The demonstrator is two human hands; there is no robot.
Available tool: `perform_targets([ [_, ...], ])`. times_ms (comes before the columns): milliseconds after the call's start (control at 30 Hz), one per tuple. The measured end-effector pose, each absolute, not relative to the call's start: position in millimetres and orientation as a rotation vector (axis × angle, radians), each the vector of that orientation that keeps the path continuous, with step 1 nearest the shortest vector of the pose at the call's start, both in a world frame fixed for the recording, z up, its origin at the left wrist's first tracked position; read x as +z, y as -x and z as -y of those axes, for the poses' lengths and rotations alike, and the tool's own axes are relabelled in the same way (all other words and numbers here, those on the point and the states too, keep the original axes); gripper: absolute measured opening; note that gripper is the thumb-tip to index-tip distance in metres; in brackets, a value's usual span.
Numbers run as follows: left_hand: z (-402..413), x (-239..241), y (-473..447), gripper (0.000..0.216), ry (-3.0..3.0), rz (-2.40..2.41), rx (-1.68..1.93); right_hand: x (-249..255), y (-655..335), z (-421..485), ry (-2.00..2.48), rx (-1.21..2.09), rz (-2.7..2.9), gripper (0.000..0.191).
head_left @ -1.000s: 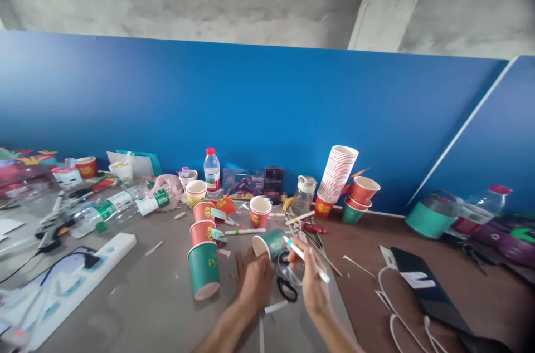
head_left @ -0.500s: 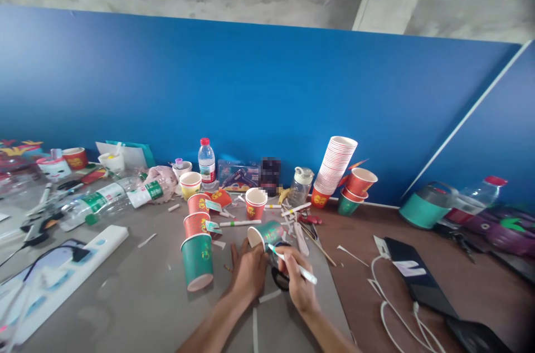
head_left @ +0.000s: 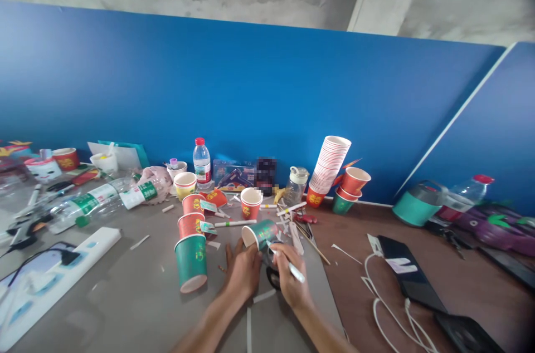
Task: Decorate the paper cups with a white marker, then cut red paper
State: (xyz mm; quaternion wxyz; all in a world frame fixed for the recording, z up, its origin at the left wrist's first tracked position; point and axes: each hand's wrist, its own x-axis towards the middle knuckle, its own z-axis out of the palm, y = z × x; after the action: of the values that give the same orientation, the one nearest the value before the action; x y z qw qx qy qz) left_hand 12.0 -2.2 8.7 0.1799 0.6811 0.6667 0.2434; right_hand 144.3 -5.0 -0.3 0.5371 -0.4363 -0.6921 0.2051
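A green paper cup [head_left: 259,233] lies on its side on the grey table, mouth toward the left. My left hand [head_left: 241,270] is wrapped round its lower side and holds it. My right hand [head_left: 289,279] grips a white pen [head_left: 292,269], whose tip rests at the cup's base end. Black scissors [head_left: 271,276] lie on the table between my two hands, partly hidden. A joined column of two red cups and a green cup [head_left: 191,248] lies just left of my left hand.
A tall leaning stack of paper cups [head_left: 330,166] and loose red and green cups stand by the blue wall. Plastic bottles [head_left: 104,200], a power strip [head_left: 58,278] and tools sit left. A phone with white cable [head_left: 407,280] lies right. Paper strips are scattered around.
My right hand has come down and in toward the cup, bringing the pen's tip against it. The view has shifted slightly; my left hand keeps its hold.
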Motion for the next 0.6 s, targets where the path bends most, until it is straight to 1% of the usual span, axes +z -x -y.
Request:
perform_targets([
  [167, 2.5, 9.2, -12.0, 0.033, -1.976, -1.876, 0.666, 2.4, -142.9, 5.6, 0.941, 0.461, 1.793, 0.025],
  [300, 0.9, 6.2, -11.5, 0.032, -1.966, -1.901, 0.668, 2.1, -143.3, 4.6, 1.03, 0.444, 1.714, 0.024],
  [433, 0.8, 5.4, -11.0, 0.034, -1.976, -1.883, 0.697, 3.6, -143.9, 6.6, 0.974, 0.526, 1.788, 0.026],
  [600, 1.9, 7.4, -11.5, 0.033, -1.948, -1.891, 0.687, 5.8, -144.2, 9.3, 1.051, 0.512, 1.696, 0.025],
])
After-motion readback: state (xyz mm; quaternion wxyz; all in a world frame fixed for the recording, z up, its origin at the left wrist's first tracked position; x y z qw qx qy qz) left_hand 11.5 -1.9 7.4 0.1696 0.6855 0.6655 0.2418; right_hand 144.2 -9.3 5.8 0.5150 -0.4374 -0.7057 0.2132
